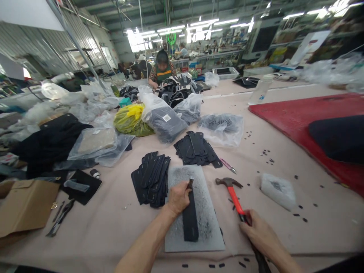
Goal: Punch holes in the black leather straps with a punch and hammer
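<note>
My left hand [178,197] is closed around a small metal punch [190,182], which stands upright over the far end of a black strip [190,223]. The strip lies lengthwise on a grey, speckled board [209,216]. To the right of the board, my right hand [257,229] grips a claw hammer [235,197] by its handle, with the orange-red shaft and metal head pointing away from me. Left of the board is a fanned pile of black pieces [152,178]. A second pile of black pieces [196,148] lies beyond the board.
Pink-handled snips [228,165] lie near the far pile. A translucent block [278,190] and scattered black bits sit at right, below a red board [315,121]. Plastic bags [163,117] stand further back, and a cardboard box [28,204] is at left. A person sits across the table.
</note>
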Action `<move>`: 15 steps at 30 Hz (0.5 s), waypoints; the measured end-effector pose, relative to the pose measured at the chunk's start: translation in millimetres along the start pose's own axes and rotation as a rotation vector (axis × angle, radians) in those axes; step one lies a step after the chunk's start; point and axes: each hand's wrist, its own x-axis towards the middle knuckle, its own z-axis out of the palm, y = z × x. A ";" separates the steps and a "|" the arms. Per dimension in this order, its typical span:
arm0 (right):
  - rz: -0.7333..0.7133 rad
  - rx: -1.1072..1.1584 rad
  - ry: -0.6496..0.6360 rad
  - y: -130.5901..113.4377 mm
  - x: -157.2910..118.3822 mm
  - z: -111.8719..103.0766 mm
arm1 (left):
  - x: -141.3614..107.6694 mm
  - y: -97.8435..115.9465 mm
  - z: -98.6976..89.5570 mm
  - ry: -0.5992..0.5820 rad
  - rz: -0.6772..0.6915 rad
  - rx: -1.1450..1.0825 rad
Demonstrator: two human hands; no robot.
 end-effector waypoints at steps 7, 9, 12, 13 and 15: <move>0.174 0.663 -0.157 -73.8 -22.0 -18.9 | -2.0 -1.8 -0.6 0.006 0.014 -0.025; -0.060 0.443 0.028 -98.1 -31.9 -35.4 | -2.2 -3.1 0.2 0.010 0.009 -0.028; -0.497 0.064 0.301 -125.6 -45.0 -59.5 | -2.7 -4.9 1.2 0.013 -0.005 -0.035; -0.624 -0.067 0.355 -131.7 -48.0 -65.0 | -2.9 -5.3 1.4 0.011 -0.010 -0.038; -0.812 -0.307 0.383 -140.6 -52.3 -72.1 | -3.2 -5.8 1.4 0.007 -0.021 -0.045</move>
